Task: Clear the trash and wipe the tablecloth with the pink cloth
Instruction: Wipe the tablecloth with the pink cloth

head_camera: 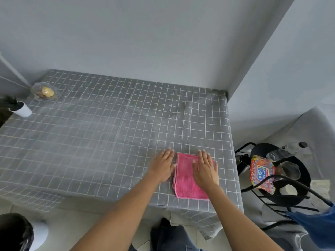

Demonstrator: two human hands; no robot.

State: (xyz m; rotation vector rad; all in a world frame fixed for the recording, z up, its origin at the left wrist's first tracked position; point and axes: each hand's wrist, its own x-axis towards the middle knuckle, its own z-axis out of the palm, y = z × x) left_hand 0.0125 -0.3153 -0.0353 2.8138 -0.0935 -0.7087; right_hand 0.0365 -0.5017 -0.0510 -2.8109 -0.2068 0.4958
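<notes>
A folded pink cloth lies near the front right edge of the grey checked tablecloth. My right hand lies flat on the cloth with straight fingers. My left hand lies flat on the tablecloth just left of the cloth, touching its left edge. At the far left corner sits a clear plastic wrapper with a yellow lump in it. A white paper cup lies on its side near the left edge.
A black metal chair to the right of the table holds a colourful snack bag and clear plastic packaging. A bin with a black liner stands on the floor at the lower left. Grey walls close the back and right.
</notes>
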